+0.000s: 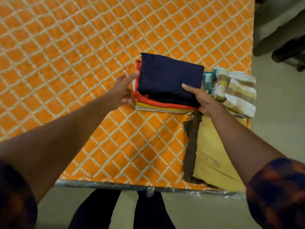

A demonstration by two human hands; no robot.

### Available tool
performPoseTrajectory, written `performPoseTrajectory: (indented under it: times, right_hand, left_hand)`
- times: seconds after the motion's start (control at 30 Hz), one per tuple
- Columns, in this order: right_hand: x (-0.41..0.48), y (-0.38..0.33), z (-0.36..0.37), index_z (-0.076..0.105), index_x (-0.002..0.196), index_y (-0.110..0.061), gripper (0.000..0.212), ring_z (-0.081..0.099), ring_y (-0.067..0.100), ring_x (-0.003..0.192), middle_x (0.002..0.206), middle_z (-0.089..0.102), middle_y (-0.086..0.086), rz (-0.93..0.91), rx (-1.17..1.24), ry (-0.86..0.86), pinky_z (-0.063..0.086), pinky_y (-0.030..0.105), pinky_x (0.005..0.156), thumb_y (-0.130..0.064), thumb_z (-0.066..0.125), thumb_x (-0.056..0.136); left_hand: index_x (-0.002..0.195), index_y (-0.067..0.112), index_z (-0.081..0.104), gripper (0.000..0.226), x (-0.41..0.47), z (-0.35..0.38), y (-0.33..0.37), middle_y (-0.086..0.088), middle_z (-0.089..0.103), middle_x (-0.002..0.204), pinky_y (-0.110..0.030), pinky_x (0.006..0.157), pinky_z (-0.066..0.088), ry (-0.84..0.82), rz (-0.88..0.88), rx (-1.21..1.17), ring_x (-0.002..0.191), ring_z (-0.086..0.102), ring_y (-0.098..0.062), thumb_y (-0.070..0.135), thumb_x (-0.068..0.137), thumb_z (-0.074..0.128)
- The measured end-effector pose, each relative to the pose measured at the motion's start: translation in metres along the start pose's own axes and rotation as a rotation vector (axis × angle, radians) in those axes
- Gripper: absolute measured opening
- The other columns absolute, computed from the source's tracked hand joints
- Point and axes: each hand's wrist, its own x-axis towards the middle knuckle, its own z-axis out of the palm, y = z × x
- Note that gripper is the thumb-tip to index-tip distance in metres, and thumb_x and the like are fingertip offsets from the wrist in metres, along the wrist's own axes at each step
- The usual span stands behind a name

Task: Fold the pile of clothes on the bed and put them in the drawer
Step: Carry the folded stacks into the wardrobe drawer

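The stack of folded clothes [166, 90] sits on the orange quilted bed [82, 55], toward its right side, with a navy garment [170, 75] on top and red, yellow and white layers showing beneath. The right hand [203, 100] pinches the stack's near right corner, thumb flat on the navy cloth and fingers tucked at the side below. The left hand [122, 91] is spread, fingers nearly straight, and its tips touch the stack's left edge without holding it. To my eye this is the lift for carrying. It would go best with both palms slid fully under the bottom white layer and thumbs pressing down on top, so the layers can't fan or slide apart. Raising it level should also keep the right wrist from dragging the striped cloths [237, 91] just beside it, or the yellow cloth [211, 154] nearer the bed's edge. No drawer is in view.
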Motion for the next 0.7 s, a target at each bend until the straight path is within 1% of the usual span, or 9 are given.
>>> performPoseTrajectory:
  times: [0.13, 0.23, 0.27, 0.33, 0.4, 0.5, 0.57, 0.63, 0.7]
  right_hand:
    - [-0.005, 0.003, 0.006, 0.049, 0.144, -0.031, 0.097, 0.068, 0.016, 0.114, 0.131, 0.067, -0.009, -0.054, -0.05, -0.041, 0.053, 0.043, 0.103, -0.046, 0.094, 0.059]
    - [-0.021, -0.001, 0.033, 0.044, 0.148, -0.027, 0.101, 0.065, 0.008, 0.115, 0.135, 0.062, -0.012, -0.106, -0.107, -0.084, 0.055, 0.028, 0.093, -0.041, 0.095, 0.061]
    - [-0.027, -0.002, 0.049, 0.041, 0.15, -0.025, 0.098, 0.064, 0.002, 0.113, 0.135, 0.06, -0.013, -0.115, -0.122, -0.113, 0.054, 0.02, 0.088, -0.033, 0.093, 0.067]
    - [-0.039, -0.003, 0.087, 0.04, 0.146, -0.025, 0.083, 0.062, -0.01, 0.107, 0.131, 0.057, -0.018, -0.153, -0.139, -0.196, 0.052, 0.012, 0.082, -0.012, 0.085, 0.078]
    - [-0.058, -0.005, 0.132, 0.044, 0.132, -0.034, 0.069, 0.061, -0.017, 0.1, 0.124, 0.056, -0.022, -0.162, -0.151, -0.3, 0.05, 0.009, 0.082, 0.001, 0.078, 0.083]
    - [-0.085, 0.003, 0.191, 0.048, 0.11, -0.033, 0.056, 0.06, -0.022, 0.09, 0.116, 0.055, -0.02, -0.168, -0.16, -0.4, 0.047, 0.006, 0.079, 0.009, 0.074, 0.084]
    - [-0.103, 0.015, 0.226, 0.047, 0.109, -0.035, 0.053, 0.059, -0.023, 0.09, 0.116, 0.054, -0.022, -0.152, -0.159, -0.479, 0.047, 0.006, 0.078, 0.004, 0.075, 0.086]
    - [-0.118, 0.031, 0.256, 0.044, 0.116, -0.043, 0.05, 0.059, -0.02, 0.094, 0.118, 0.054, -0.025, -0.108, -0.117, -0.536, 0.049, 0.008, 0.077, -0.013, 0.075, 0.09]
    - [-0.125, 0.043, 0.269, 0.046, 0.125, -0.044, 0.048, 0.063, -0.008, 0.103, 0.121, 0.057, -0.024, -0.047, -0.036, -0.47, 0.053, 0.013, 0.078, -0.031, 0.076, 0.09]
  left_hand:
    - [0.147, 0.047, 0.032, 0.109, 0.026, 0.006, 0.004, 0.001, 0.055, 0.141, -0.04, 0.078, 0.051, -0.114, 0.041, -0.033, 0.11, 0.064, -0.025, 0.085, 0.053, 0.072]
    - [0.148, 0.03, 0.04, 0.103, 0.025, -0.002, -0.008, 0.001, 0.06, 0.14, -0.038, 0.084, 0.057, -0.244, 0.137, -0.175, 0.117, 0.065, -0.023, 0.063, 0.062, 0.085]
    - [0.145, 0.025, 0.045, 0.098, 0.021, -0.012, -0.017, 0.0, 0.063, 0.137, -0.036, 0.09, 0.056, -0.234, 0.184, -0.205, 0.119, 0.065, -0.021, 0.054, 0.063, 0.089]
    - [0.145, 0.021, 0.047, 0.105, 0.005, -0.042, -0.037, 0.001, 0.065, 0.134, -0.036, 0.1, 0.053, -0.178, 0.221, -0.22, 0.12, 0.064, -0.018, 0.049, 0.056, 0.095]
    - [0.149, 0.022, 0.042, 0.112, -0.019, -0.083, -0.065, 0.001, 0.063, 0.137, -0.036, 0.099, 0.054, -0.092, 0.21, -0.259, 0.122, 0.063, -0.018, 0.048, 0.055, 0.096]
    - [0.152, 0.022, 0.035, 0.109, -0.062, -0.141, -0.113, 0.001, 0.058, 0.143, -0.034, 0.097, 0.055, 0.008, 0.189, -0.328, 0.126, 0.06, -0.019, 0.039, 0.062, 0.093]
    - [0.148, 0.02, 0.041, 0.108, -0.095, -0.166, -0.143, -0.001, 0.061, 0.14, -0.029, 0.091, 0.057, 0.071, 0.158, -0.392, 0.12, 0.064, -0.017, 0.038, 0.057, 0.096]
    - [0.139, 0.021, 0.049, 0.095, -0.124, -0.185, -0.173, -0.001, 0.065, 0.131, -0.024, 0.082, 0.058, 0.166, 0.15, -0.462, 0.108, 0.069, -0.011, 0.034, 0.057, 0.094]
    - [0.143, 0.019, 0.046, 0.107, -0.137, -0.191, -0.191, 0.001, 0.063, 0.132, -0.025, 0.081, 0.057, 0.202, 0.142, -0.446, 0.108, 0.068, -0.009, 0.037, 0.05, 0.096]
